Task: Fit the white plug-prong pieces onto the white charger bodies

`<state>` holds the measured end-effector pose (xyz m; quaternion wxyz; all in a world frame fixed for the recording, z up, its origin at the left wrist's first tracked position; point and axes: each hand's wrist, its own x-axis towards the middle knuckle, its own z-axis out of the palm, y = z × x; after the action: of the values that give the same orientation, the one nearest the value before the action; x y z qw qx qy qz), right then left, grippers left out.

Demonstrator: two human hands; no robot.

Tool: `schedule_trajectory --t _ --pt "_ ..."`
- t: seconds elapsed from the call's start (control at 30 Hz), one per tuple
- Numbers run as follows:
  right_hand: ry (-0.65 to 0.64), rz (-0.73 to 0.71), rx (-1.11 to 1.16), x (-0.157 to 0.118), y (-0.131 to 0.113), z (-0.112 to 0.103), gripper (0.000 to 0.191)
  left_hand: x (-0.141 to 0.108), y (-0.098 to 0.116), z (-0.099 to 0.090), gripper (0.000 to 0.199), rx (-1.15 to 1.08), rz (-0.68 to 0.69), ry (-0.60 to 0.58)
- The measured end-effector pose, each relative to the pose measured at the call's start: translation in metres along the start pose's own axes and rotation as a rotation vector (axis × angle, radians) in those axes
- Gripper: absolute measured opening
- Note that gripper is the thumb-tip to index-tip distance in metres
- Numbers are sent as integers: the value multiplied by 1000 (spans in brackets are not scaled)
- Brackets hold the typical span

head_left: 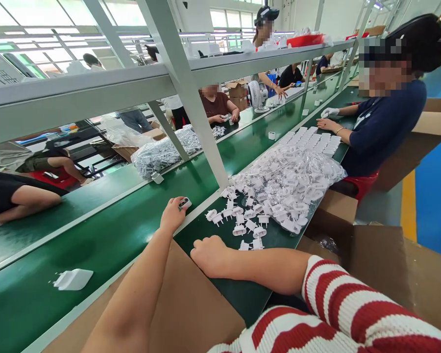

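Head view: left hand (172, 214) pinches white plug (184, 202); right hand (209, 254) curled, empty, on table (238, 289).

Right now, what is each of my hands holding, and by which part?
The left hand pinches a small white plug part by its end, at the fingertips. The right hand is curled on the green table; whether it holds anything cannot be told.

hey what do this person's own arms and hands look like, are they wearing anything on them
Both hands are bare, no gloves: left hand, right hand. The left forearm shows uncovered. The right arm wears a knit sleeve with red and white stripes, pushed up above the wrist. No watch or rings visible.
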<state>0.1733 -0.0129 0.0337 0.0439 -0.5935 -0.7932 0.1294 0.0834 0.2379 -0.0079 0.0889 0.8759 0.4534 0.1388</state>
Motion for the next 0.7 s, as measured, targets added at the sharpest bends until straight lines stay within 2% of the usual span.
schedule_trajectory --t 0.07,0.17,0.27,0.33,0.43,0.5,0.57,0.63,0.7 --pt "18 -2 18 0 6 -6 15 -24 -4 -8 47 -22 14 43" --pt "173 -1 119 0 18 -12 20 -78 -11 -22 47 -102 42 111" --pt "308 51 464 2 29 -13 22 -147 -8 -34 45 -202 -10 95" --pt "273 55 860 5 34 -12 22 -192 2 -40 43 -273 -51 69" --pt "63 56 1382 8 35 -11 31 -242 24 -42 36 -389 -57 56" --pt "-37 78 1517 5 32 -12 37 -263 36 -39 37 -480 -55 71" --pt "-84 110 1532 1 27 -13 40 -275 44 -34 45 -578 -70 126" --pt "-74 121 1467 -4 21 -11 41 -279 46 -29 50 -637 -79 169" --pt "-10 108 1351 -7 16 -7 40 -278 46 -24 42 -649 -47 164"
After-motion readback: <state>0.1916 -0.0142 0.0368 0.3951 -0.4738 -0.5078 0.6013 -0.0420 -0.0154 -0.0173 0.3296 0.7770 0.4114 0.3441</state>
